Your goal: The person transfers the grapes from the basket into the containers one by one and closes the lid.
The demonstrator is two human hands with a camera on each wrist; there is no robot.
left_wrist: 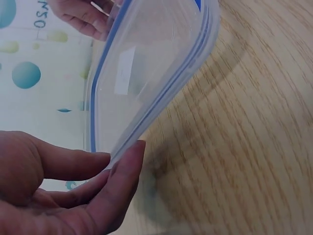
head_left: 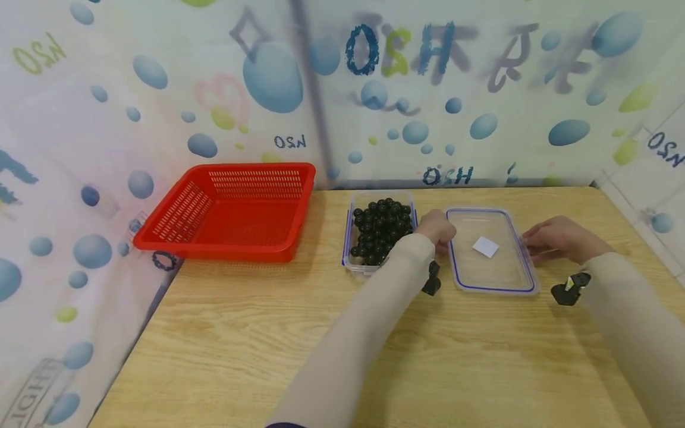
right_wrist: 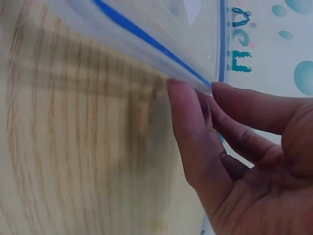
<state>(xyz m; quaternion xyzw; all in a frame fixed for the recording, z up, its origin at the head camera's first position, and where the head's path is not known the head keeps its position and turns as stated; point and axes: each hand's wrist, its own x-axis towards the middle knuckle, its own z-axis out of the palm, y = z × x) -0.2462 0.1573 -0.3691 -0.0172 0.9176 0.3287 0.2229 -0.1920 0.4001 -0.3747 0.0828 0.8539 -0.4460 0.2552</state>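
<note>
Lid [head_left: 493, 274] just right of the box [head_left: 364, 269] of dark balls [head_left: 381, 229], long axis near to far above the surface [head_left: 241, 339]. Left hand [head_left: 436, 229], nearer the box: fingers pinching lid's left edge. Right hand [head_left: 564, 238]: pinching its right edge.

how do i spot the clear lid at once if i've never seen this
On the wooden table, go right from the red basket, past the clear container of dark balls. The clear plastic lid is held at its edges by the left hand and right hand. Unlike the container, it is flat, with a blue seal and a white label near its middle.
</note>
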